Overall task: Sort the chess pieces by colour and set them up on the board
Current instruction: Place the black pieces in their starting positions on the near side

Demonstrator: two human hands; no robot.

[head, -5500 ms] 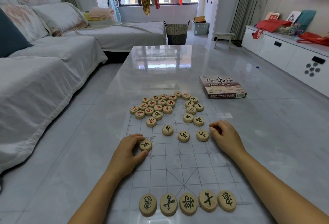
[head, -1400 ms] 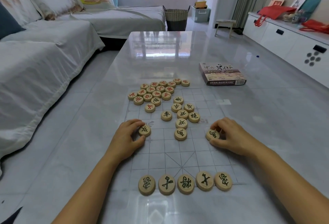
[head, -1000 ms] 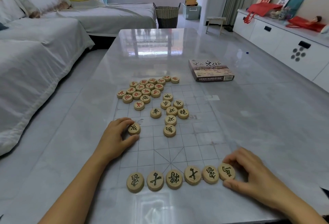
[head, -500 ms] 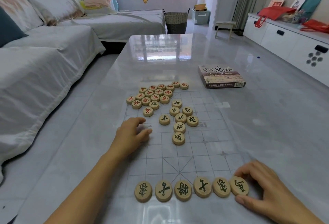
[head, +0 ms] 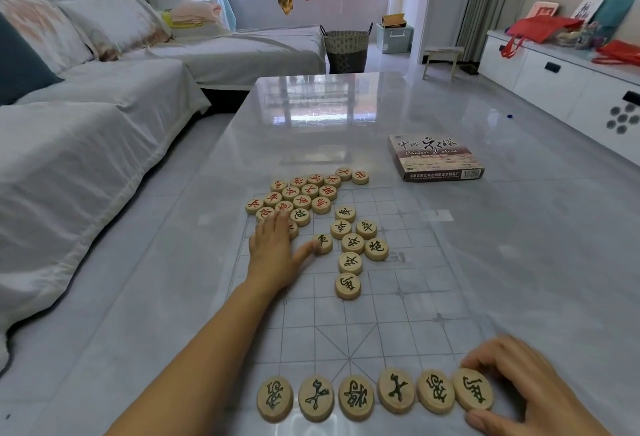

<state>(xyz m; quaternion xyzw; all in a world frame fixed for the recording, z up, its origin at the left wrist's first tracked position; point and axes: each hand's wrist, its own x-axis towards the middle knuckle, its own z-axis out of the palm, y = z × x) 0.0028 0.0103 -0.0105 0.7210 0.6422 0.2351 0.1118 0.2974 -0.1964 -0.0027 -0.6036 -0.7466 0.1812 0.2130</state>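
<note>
Forward, left hand [head: 273,257] lies spread, thumb touching a black piece [head: 323,243]; right hand [head: 530,390] seemingly pinches the end piece [head: 472,389].

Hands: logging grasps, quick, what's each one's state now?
Left hand: open, thumb touching a dark-marked piece.
Right hand: gripping the near row's rightmost piece.

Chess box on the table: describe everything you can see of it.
The chess box is a flat cardboard carton, closed, lying lid up on the grey table past the board's far right corner. Dark lid with Chinese lettering and "Chinese chess"; white printed strip on its near side. Only the table touches it.
</note>
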